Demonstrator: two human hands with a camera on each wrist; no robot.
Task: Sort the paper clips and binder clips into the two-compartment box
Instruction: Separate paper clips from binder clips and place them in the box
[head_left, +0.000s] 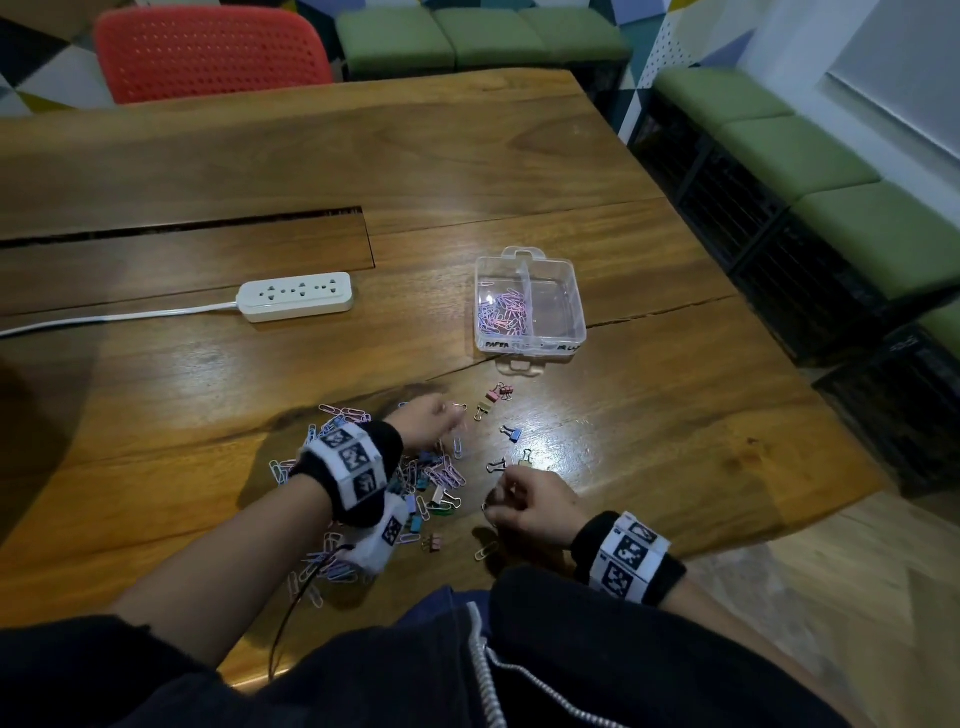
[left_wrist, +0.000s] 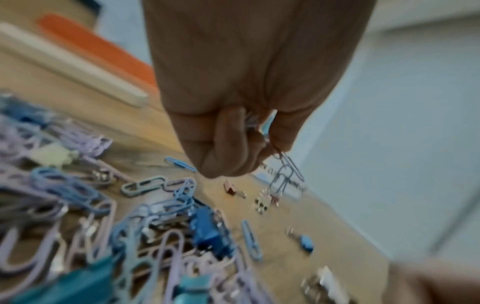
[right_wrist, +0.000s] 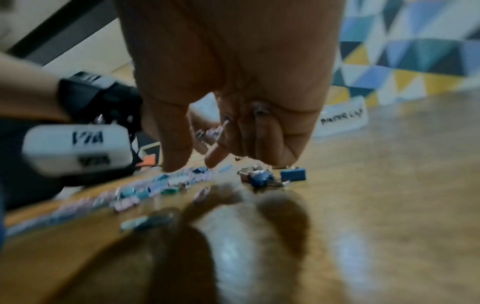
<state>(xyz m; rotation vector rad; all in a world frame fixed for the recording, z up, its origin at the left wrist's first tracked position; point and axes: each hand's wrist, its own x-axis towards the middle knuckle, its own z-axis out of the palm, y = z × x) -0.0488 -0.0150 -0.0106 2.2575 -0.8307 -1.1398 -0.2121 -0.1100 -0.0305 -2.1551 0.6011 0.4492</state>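
A clear two-compartment box (head_left: 574, 312) stands on the wooden table (head_left: 208, 156); its left compartment holds pink and purple paper clips (head_left: 501, 312), its right one looks bare. A mixed pile of paper clips and binder clips (head_left: 426, 478) lies near the front edge. My left hand (head_left: 428, 423) hovers over the pile's far side, fingers curled round several paper clips (left_wrist: 284, 172) that dangle from it. My right hand (head_left: 524, 506) sits right of the pile, fingers curled, pinching pink paper clips (right_wrist: 213, 131). Loose binder clips (head_left: 511, 432) lie between the hands and the box.
A white power strip (head_left: 296, 297) with its cable lies at the left middle of the table. A red chair (head_left: 208, 52) stands behind the far edge. Green benches (head_left: 810, 171) line the right wall. The table's right edge runs close to the box.
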